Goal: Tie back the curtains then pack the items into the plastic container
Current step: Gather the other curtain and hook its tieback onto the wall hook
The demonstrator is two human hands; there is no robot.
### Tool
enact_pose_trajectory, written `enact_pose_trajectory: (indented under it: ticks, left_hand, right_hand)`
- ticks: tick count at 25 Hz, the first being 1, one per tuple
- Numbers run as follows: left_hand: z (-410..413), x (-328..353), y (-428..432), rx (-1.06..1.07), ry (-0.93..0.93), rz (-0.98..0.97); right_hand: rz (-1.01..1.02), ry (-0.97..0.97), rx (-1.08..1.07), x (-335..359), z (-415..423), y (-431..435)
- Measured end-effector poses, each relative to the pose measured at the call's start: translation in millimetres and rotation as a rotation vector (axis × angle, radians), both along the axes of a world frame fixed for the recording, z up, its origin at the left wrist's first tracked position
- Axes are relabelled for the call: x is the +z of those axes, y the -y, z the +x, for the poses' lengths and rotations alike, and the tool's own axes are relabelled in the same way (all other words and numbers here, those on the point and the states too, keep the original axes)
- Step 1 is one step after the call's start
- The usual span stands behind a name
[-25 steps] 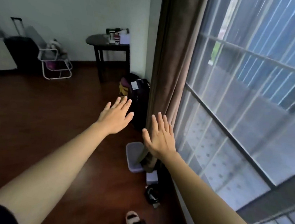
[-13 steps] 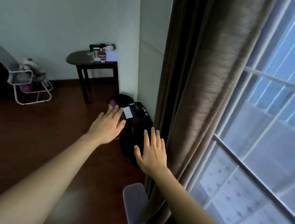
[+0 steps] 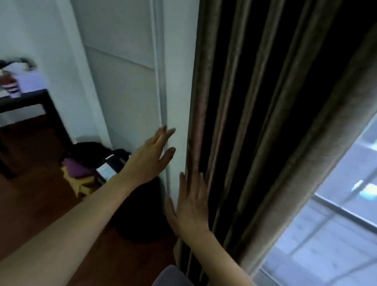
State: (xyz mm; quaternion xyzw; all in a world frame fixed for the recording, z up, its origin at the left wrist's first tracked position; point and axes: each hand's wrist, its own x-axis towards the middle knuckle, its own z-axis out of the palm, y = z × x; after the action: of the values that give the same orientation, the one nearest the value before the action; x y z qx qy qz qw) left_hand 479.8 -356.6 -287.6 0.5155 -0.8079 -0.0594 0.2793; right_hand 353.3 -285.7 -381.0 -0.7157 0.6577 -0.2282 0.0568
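A brown curtain (image 3: 263, 126) hangs in bunched folds beside the window, filling the middle of the view. My right hand (image 3: 189, 204) is flat with straight fingers at the curtain's left edge, fingertips on the fabric. My left hand (image 3: 152, 158) reaches forward with straight fingers in front of the white wall corner (image 3: 176, 85), just left of the curtain. Neither hand holds anything. The grey rim of a plastic container (image 3: 172, 283) shows on the floor at the bottom, under my right forearm.
A black suitcase (image 3: 137, 211) stands against the wall below my left hand, with bags (image 3: 79, 170) beside it. A dark table (image 3: 23, 105) with blurred items is at the left. The window (image 3: 346, 211) is at the right. Wooden floor lies at lower left.
The view has swung up and closer to the curtain. Both hands have moved forward and right; my right hand now reaches the curtain's left edge, my left is by the wall corner.
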Motion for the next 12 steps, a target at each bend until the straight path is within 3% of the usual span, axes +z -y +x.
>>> enact_pose_trajectory:
  ticks: [8,12]
  left_hand:
    - [-29.6,15.8,51.8,-0.516,-0.220,-0.234]
    - [-45.3,32.0,66.2,-0.469,-0.335,-0.195]
  right_hand:
    - [-0.192,-0.018,-0.467,45.5,19.0,15.9]
    - [-0.132,0.020,-0.484,71.2,3.8,25.6]
